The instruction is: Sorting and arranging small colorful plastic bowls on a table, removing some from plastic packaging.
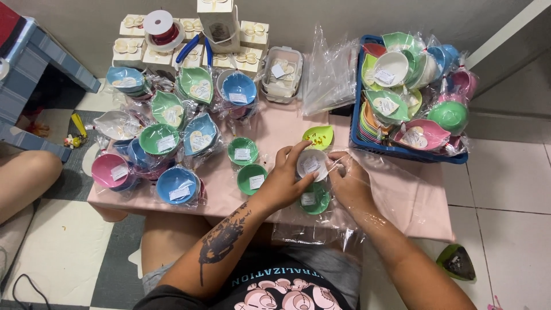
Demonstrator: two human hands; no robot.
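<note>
Two hands met at centre frame over the pink worktop. Left hand had its fingers curled around a small white bowl with a paper tag inside; right hand pinched the clear cellophane bag just beside that bowl, the film draping over the wrist. A green bowl sat directly under the white one, partly hidden by both hands. A lime leaf-shaped dish lay just above, touching nothing I could tell. Two more green bowls sat left of the left hand, near but apart. Left half of frame: a crowd of already wrapped bowls in blue, green, pink and white. Upper right: a blue basket stacked with more dishes, hemming in the right side. Top centre: loose cellophane sheets, a clear lidded container, small gift boxes, a ribbon spool, blue-handled pliers. Another person's knee showed at left edge.
</note>
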